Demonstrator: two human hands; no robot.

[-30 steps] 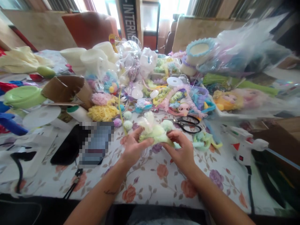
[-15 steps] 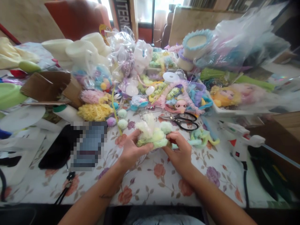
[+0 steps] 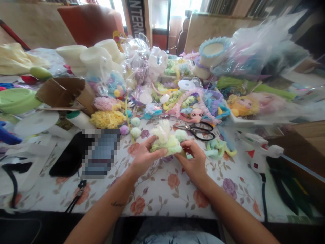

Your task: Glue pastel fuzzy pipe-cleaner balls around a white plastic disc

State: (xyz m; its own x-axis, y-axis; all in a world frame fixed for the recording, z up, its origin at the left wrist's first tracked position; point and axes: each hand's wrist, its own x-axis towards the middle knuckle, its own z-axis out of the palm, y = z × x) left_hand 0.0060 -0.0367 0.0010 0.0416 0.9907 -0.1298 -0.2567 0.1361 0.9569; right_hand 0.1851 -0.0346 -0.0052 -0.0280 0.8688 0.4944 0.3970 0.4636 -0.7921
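Both my hands hold one fluffy pale green and cream pom-pom bunch [image 3: 167, 138] just above the flowered tablecloth [image 3: 162, 189]. My left hand [image 3: 144, 156] pinches its left side, thumb on top and fingers curled beneath. On the other side my right hand [image 3: 195, 160] grips the bunch's right end with closed fingers. Black scissors [image 3: 200, 130] lie just beyond my right hand. Small loose pom-poms [image 3: 135, 132] sit beyond my left hand.
A white glue gun [image 3: 257, 149] lies at the right, its cord running toward the front edge. A blurred phone on a dark case [image 3: 98, 152] lies at the left. Craft dolls [image 3: 196, 113], yarn flowers, bags, a cardboard box [image 3: 63, 93] and foam cups crowd the far half.
My hands have kept hold of the bunch and turned it slightly, with the right hand closing in under its end. The view shifted a little as my head moved.
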